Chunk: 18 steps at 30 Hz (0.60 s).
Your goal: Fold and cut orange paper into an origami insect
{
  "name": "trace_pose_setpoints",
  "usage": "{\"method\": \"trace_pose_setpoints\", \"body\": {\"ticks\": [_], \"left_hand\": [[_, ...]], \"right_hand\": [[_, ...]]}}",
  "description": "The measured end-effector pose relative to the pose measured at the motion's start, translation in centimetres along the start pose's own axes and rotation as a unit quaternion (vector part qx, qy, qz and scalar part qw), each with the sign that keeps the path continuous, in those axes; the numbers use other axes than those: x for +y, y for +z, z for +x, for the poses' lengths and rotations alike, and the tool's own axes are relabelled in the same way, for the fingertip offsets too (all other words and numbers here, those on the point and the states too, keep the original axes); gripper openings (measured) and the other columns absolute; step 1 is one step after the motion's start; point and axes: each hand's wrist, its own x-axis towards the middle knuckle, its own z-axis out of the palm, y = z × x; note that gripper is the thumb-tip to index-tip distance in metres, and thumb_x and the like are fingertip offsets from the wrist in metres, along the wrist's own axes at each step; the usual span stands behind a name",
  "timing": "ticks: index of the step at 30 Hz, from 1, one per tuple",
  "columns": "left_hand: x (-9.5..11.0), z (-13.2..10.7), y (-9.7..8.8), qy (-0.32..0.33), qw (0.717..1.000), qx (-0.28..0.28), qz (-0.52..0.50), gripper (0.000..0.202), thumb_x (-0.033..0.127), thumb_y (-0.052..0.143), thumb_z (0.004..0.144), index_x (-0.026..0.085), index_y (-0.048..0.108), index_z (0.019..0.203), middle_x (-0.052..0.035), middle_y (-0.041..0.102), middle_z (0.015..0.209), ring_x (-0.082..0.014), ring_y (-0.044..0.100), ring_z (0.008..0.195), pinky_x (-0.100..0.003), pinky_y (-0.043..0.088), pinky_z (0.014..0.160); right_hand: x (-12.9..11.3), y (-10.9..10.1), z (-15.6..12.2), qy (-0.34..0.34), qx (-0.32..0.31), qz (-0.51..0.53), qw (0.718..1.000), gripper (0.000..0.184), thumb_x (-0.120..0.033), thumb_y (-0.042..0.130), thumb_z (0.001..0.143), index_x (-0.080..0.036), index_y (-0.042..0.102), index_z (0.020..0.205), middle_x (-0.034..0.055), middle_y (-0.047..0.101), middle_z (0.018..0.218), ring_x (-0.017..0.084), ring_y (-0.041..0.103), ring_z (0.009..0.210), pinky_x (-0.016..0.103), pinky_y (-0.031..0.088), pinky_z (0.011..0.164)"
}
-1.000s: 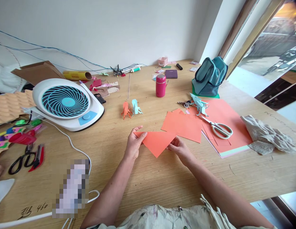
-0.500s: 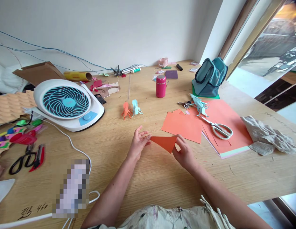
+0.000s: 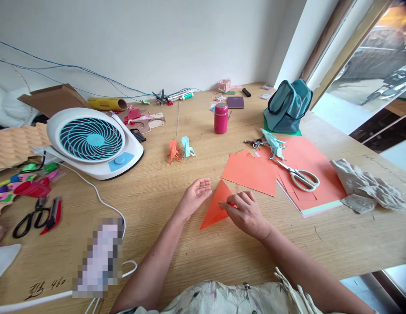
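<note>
A folded orange paper triangle [image 3: 213, 210] is tilted above the wooden table, with one corner pointing down toward me. My right hand [image 3: 249, 213] pinches it at its right side, thumb in front; part of the paper is hidden behind the fingers. Just left of the paper is my left hand [image 3: 197, 196], apart from it, with its fingers stretched out and nothing in them. Beyond the hands stand an orange folded paper figure [image 3: 173, 151] and a light blue one [image 3: 187, 147]. Another light blue paper figure [image 3: 273, 144] lies on the orange sheets at right.
Orange sheets [image 3: 252, 173] lie right of my hands, with white-handled scissors [image 3: 304, 179] on the stack. A grey cloth [image 3: 369, 185] is farther right. At left are a fan [image 3: 94, 139], black scissors [image 3: 32, 220] and a red cutter [image 3: 53, 216]. A pink flask [image 3: 221, 118] stands farther back.
My left hand has let go of the orange paper and sits left of it with fingers extended. My right hand has turned the paper, so a corner now points down toward me.
</note>
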Motion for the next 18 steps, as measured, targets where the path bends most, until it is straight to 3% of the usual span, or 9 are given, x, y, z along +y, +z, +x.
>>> {"method": "trace_pose_setpoints", "body": {"ticks": [3,5,7,10,13,15,18], "left_hand": [[1.4,-1.1,0.0,0.017,0.995,-0.073,0.07,0.049,0.027,0.086,0.071,0.022,0.068,0.117,-0.0102,0.065,0.13,-0.0299,0.055,0.128,-0.047,0.039,0.113],[2.1,-2.0,0.3,0.081,0.959,-0.137,0.236,0.071,0.025,0.087,0.069,0.03,0.057,0.134,-0.006,0.057,0.142,-0.0287,0.05,0.133,-0.045,0.038,0.114],[2.6,-2.6,0.8,0.14,0.919,-0.12,0.348,0.063,0.016,0.079,0.074,0.028,0.056,0.131,-0.0049,0.059,0.136,-0.026,0.054,0.127,-0.041,0.042,0.109],[2.6,-2.8,1.4,0.199,0.862,-0.097,0.456,0.031,0.0,0.059,0.081,0.022,0.064,0.103,-0.0034,0.067,0.107,-0.0213,0.061,0.104,-0.035,0.047,0.092],[2.3,-2.5,1.0,0.241,0.811,-0.079,0.527,0.024,-0.001,0.057,0.082,0.022,0.063,0.086,-0.001,0.069,0.092,-0.0212,0.06,0.096,-0.037,0.043,0.087],[1.8,-2.5,0.0,0.268,0.793,-0.068,0.543,0.024,0.0,0.059,0.082,0.023,0.063,0.087,0.0011,0.072,0.095,-0.0218,0.059,0.103,-0.041,0.036,0.095],[0.6,-2.6,-1.8,0.285,0.794,-0.057,0.534,0.024,0.0,0.06,0.084,0.024,0.063,0.087,0.0038,0.075,0.095,-0.0203,0.059,0.104,-0.044,0.03,0.1]], "right_hand": [[0.0,0.1,0.2,0.019,0.003,-0.006,1.0,0.02,-0.006,0.058,0.091,-0.022,0.065,0.102,0.0038,0.07,0.09,0.017,0.055,0.081,0.036,0.036,0.079],[0.1,0.0,0.2,0.027,0.001,-0.005,1.0,0.021,-0.006,0.057,0.091,-0.022,0.065,0.102,0.0039,0.07,0.091,0.018,0.056,0.081,0.036,0.036,0.079],[0.0,0.0,0.1,0.024,-0.004,-0.002,1.0,0.02,-0.007,0.058,0.092,-0.022,0.065,0.103,0.0034,0.071,0.089,0.018,0.056,0.079,0.036,0.036,0.077],[-0.3,-0.2,-0.1,0.01,-0.012,0.017,1.0,0.023,-0.008,0.06,0.092,-0.022,0.063,0.11,0.0023,0.072,0.087,0.017,0.055,0.077,0.036,0.036,0.075],[-0.6,-0.1,-0.2,-0.002,-0.03,0.054,0.998,0.029,-0.011,0.059,0.094,-0.021,0.06,0.121,0.003,0.072,0.088,0.018,0.056,0.078,0.037,0.037,0.076],[-0.3,0.2,-0.2,0.0,-0.048,0.078,0.996,0.03,-0.014,0.059,0.094,-0.02,0.059,0.123,0.0047,0.071,0.09,0.02,0.056,0.081,0.037,0.038,0.077],[0.6,1.1,-0.3,0.022,-0.084,0.086,0.993,0.031,-0.012,0.062,0.089,-0.018,0.061,0.119,0.008,0.071,0.099,0.023,0.057,0.089,0.038,0.041,0.08]]}}
